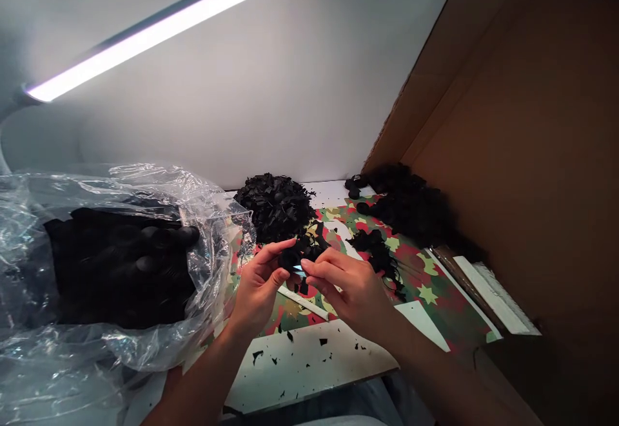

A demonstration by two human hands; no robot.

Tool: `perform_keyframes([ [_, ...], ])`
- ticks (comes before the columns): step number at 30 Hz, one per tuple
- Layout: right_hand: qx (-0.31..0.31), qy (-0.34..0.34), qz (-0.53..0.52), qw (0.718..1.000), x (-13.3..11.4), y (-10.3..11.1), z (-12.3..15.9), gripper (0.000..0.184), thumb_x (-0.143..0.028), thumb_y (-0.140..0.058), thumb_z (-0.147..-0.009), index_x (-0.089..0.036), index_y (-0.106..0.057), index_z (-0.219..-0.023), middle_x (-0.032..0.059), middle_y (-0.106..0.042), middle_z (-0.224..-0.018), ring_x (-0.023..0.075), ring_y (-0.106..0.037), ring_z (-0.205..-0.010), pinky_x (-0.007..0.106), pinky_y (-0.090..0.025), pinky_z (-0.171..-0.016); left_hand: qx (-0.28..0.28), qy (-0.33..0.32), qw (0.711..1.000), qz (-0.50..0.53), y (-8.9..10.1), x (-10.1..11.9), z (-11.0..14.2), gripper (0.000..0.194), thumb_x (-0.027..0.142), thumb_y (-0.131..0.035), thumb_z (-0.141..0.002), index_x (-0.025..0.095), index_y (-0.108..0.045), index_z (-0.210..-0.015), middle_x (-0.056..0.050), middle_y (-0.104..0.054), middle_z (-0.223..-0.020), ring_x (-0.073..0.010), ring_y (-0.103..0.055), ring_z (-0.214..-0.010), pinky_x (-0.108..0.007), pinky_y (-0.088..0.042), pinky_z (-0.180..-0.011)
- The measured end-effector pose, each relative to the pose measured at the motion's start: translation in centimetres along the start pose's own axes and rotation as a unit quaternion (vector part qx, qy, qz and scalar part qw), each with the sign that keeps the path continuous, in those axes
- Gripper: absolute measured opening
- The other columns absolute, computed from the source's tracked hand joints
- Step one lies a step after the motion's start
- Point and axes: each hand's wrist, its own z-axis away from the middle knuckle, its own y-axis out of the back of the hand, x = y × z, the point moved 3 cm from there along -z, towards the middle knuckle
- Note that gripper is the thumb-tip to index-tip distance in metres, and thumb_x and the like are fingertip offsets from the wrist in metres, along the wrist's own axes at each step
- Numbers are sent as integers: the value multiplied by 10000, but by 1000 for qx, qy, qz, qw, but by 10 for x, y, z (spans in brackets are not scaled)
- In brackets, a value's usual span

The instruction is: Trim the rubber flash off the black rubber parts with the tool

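Observation:
My left hand [260,284] pinches a small round black piece [289,259] between thumb and fingers, above the middle of the table. In my right hand [352,282] is a thin, shiny, pale-blue blade-like tool [298,269], gripped between thumb and forefinger. Its tip meets the edge of the black piece, and most of the tool is hidden by the fingers. Just behind the hands rises a heap of black scraps [275,207]. Curly black trimmings [377,252] lie to the right of my right hand.
At the left, a clear plastic bag [213,252] contains many black pieces [126,278]. Another dark pile [411,203] sits at the back right beside a cardboard wall [522,155]. A camouflage-patterned sheet [425,294] covers part of the table. A lit tube lamp [164,33] hangs above.

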Motion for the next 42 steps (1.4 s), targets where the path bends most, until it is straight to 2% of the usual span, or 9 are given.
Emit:
perform_keyframes([
  [8,1,7,-20,1000,1,-3,2,190,-221,-526,-1032,-183,-696,-1106,20,-641,-788,114,-565,-648,223,-442,-599,0,-1,1000,10,-3,1,1,363,322,-774,-843,229,-728,-1191,-14,-687,-789,-96,-628,-610,-185,-516,-578],
  [20,36,-29,-42,998,0,-16,5,188,-245,-523,-1033,-192,-697,-1082,22,-654,-788,119,-602,-668,227,-471,-608,51,-4,998,44,-5,-7,4,376,358,-781,-831,240,-719,-1182,-37,-714,-901,-106,-633,-654,-208,-532,-609],
  [29,36,-43,-48,997,-4,-17,1,195,-260,-518,-1038,-196,-700,-1067,16,-638,-782,115,-581,-659,225,-465,-610,87,-15,995,50,-8,-4,4,399,374,-823,-780,217,-733,-1136,-31,-677,-867,-96,-598,-615,-201,-526,-572],
  [35,46,-33,-43,997,-8,-18,-1,187,-233,-510,-1039,-194,-693,-1041,13,-633,-774,112,-573,-659,216,-459,-603,81,-26,995,50,-8,-4,4,374,359,-803,-805,221,-731,-1145,-44,-688,-894,-103,-607,-645,-201,-531,-586],
  [42,50,-8,12,999,-11,-16,-3,181,-227,-526,-1035,-191,-703,-1050,6,-641,-743,95,-567,-620,197,-440,-569,73,-28,997,19,-5,-3,4,389,376,-799,-806,211,-729,-1151,-54,-700,-913,-112,-621,-646,-206,-536,-581],
])
